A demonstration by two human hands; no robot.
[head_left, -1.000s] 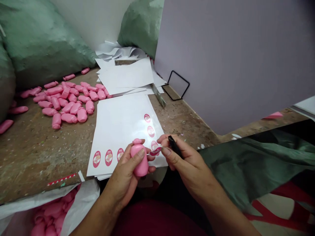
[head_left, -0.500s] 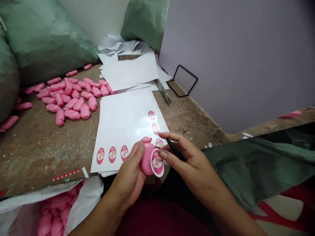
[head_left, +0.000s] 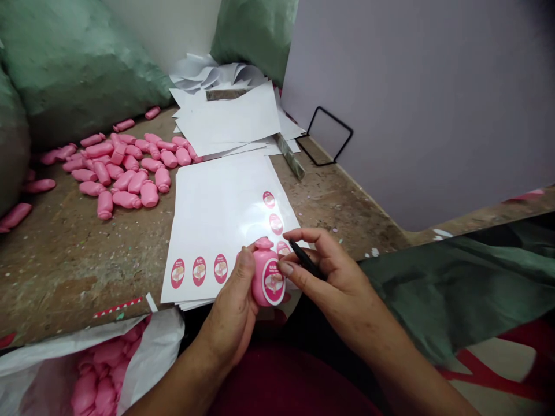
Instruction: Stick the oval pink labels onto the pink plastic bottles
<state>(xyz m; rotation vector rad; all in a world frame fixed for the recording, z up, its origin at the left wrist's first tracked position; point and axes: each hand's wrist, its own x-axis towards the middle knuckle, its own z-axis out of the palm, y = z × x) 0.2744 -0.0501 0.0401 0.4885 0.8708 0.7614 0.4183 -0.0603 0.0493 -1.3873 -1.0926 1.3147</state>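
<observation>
My left hand (head_left: 232, 306) is closed around a small pink plastic bottle (head_left: 260, 263), thumb along its side. On the bottle's front lies an oval pink-and-white baby label (head_left: 274, 284), flat against the curved surface as far as I can see. My right hand (head_left: 342, 283) has its thumb tip at the label's upper right edge. A slim black pen-like tool (head_left: 306, 259) is held in the right fingers, its tip pointing up and left. Beneath both hands is a white label sheet (head_left: 217, 202), with several oval labels along its front and right edges.
Several pink bottles (head_left: 139, 182) are heaped on the worn table (head_left: 56, 254) at left. A white sack (head_left: 160, 341) of similar bottles stands at front left. Loose papers (head_left: 229, 118) with metal bars, a black wire frame (head_left: 332, 136) and green sacks (head_left: 87, 63) are farther back.
The label, earlier tilted and overhanging the bottle's right side, now sits upright and closer against its front. The bottle has turned slightly. The right hand still holds the black tool.
</observation>
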